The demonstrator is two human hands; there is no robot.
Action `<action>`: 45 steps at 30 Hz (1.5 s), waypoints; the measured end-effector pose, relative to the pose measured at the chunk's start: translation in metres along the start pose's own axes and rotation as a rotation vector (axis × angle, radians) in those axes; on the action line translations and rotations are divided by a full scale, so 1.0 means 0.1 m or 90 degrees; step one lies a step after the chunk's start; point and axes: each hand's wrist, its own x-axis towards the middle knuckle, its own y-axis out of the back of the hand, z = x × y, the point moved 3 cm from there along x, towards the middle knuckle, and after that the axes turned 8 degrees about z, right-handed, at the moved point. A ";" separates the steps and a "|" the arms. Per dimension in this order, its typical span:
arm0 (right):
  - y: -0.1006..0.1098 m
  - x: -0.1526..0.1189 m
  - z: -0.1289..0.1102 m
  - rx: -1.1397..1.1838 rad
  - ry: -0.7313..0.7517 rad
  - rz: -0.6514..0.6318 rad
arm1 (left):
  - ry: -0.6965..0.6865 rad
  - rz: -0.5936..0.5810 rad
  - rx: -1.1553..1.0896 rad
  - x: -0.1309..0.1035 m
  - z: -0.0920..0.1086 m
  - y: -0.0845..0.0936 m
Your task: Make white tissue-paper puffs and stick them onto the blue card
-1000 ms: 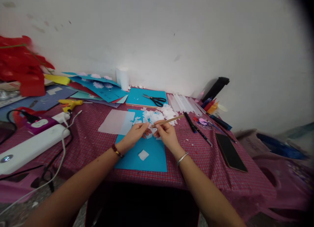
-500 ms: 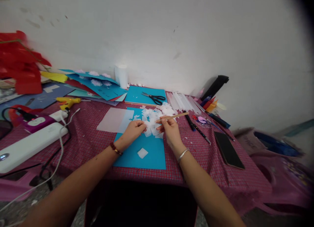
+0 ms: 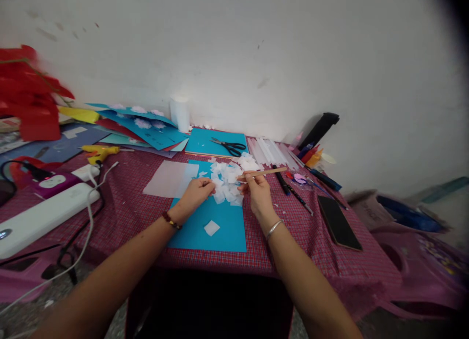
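A loose pile of small white paper squares [image 3: 229,183] lies on a blue sheet of card [image 3: 220,236]. At the pile's left edge is my left hand [image 3: 198,192], thumb and fingers pinched together; whatever may be between the tips is too small to make out. My right hand [image 3: 258,192] is closed on a flat wooden stick [image 3: 269,171], just right of the pile. The stick's far end points right, over the tablecloth. One separate white square [image 3: 211,227] rests on the card nearer to me. Left of the pile lies a large translucent white sheet [image 3: 166,178].
Black scissors [image 3: 232,147] lie on a stack of blue card behind the pile. A yellow glue gun [image 3: 99,152] and a white power strip [image 3: 47,219] with cables are at left. Pens [image 3: 281,180] and a dark phone [image 3: 339,222] lie at right.
My right hand and the stick have shifted slightly right, away from the pile's centre, uncovering more paper squares. My left hand has moved slightly left, still pinched.
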 end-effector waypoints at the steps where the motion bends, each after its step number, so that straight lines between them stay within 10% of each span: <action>1: 0.00 0.00 0.00 0.001 -0.002 0.000 | 0.004 0.007 -0.002 0.01 0.00 0.01; 8: -0.05 -0.03 0.01 -0.002 -0.017 -0.048 | 0.034 0.048 -0.065 0.02 0.04 0.05; 17: -0.13 -0.12 0.03 -0.022 -0.027 -0.188 | 0.040 -0.133 -0.242 -0.07 0.14 -0.06; 34: -0.08 -0.06 0.01 -0.044 -0.033 -0.136 | -0.069 0.085 0.020 0.10 -0.02 0.07; 45: -0.10 -0.09 0.02 -0.073 -0.045 -0.157 | -0.088 0.036 0.049 0.01 0.10 0.07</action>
